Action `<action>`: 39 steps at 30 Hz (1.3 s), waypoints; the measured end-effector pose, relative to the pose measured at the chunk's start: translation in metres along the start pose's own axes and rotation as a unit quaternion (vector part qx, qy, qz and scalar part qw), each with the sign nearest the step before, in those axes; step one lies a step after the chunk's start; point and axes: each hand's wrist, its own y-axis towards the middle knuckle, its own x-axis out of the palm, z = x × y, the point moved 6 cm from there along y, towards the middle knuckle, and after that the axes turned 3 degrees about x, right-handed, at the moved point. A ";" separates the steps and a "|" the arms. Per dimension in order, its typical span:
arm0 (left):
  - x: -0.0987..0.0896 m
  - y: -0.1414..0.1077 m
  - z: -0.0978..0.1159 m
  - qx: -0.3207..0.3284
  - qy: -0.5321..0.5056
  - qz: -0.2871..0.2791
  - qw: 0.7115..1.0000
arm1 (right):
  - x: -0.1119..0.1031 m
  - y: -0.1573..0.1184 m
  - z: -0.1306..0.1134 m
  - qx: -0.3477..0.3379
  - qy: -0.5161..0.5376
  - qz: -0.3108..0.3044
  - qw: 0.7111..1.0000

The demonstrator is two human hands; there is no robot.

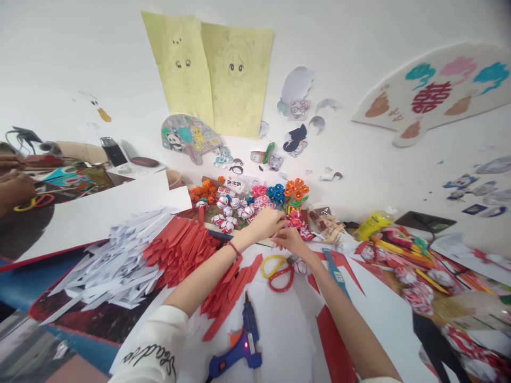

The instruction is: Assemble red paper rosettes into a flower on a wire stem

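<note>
My left hand (265, 223) and my right hand (290, 239) meet over the middle of the table, their fingers pinched together. Whatever sits between the fingertips is too small and covered to make out. Red and white paper flowers (228, 222) lie just beyond the hands. Close below my right hand is a pair of scissors (281, 282) with one yellow and one red handle loop. A blue glue gun (235, 351), its small red light lit, rests on white paper nearer to me. Folded red paper strips (181, 247) are heaped left of my left forearm.
White paper strips (123, 260) pile up at the left. Blue and orange flowers (296, 191) stand against the wall. A blue tool (336, 274) lies beside my right forearm, with a yellow bottle (373, 224) farther right. Another person's hand (16, 189) shows at the far left.
</note>
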 end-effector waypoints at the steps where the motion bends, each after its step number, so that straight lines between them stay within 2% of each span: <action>1: 0.001 0.000 0.000 -0.001 -0.003 0.002 1.000 | 0.001 0.001 0.001 0.001 -0.002 0.004 1.000; 5: 0.002 0.000 0.000 -0.011 -0.013 0.020 1.000 | 0.003 0.001 0.000 -0.001 -0.016 0.014 1.000; 8: -0.007 0.001 0.001 -0.020 -0.027 0.051 0.998 | 0.001 -0.002 -0.006 -0.005 -0.036 0.020 0.999; 10: -0.022 0.002 0.004 -0.024 -0.045 0.081 0.995 | -0.002 -0.006 -0.013 -0.013 -0.057 0.026 0.998; 13: -0.055 -0.001 0.012 -0.031 -0.084 0.136 0.987 | -0.011 -0.014 -0.028 -0.029 -0.094 0.039 0.994; 16: -0.088 -0.008 0.023 -0.042 -0.131 0.188 0.972 | -0.020 -0.024 -0.048 -0.049 -0.137 0.055 0.988; 18: -0.104 -0.015 0.031 -0.048 -0.168 0.210 0.962 | -0.025 -0.032 -0.063 -0.064 -0.164 0.070 0.982; 23: -0.123 -0.031 0.051 -0.040 -0.249 0.218 0.943 | -0.030 -0.058 -0.096 -0.094 -0.209 0.090 0.969; 27: -0.133 -0.041 0.069 -0.019 -0.265 0.211 0.941 | -0.028 -0.082 -0.112 -0.099 -0.216 0.080 0.968; 29: -0.134 -0.046 0.079 -0.002 -0.259 0.205 0.944 | -0.026 -0.094 -0.119 -0.096 -0.217 0.074 0.969; 31: -0.128 -0.051 0.088 0.012 -0.257 0.181 0.949 | -0.025 -0.105 -0.128 -0.093 -0.217 0.064 0.970; 35: -0.095 -0.062 0.095 0.017 -0.282 0.106 0.953 | -0.022 -0.119 -0.144 -0.091 -0.203 0.024 0.975; 39: -0.066 -0.072 0.092 -0.003 -0.326 0.071 0.943 | -0.020 -0.123 -0.147 -0.089 -0.191 -0.008 0.977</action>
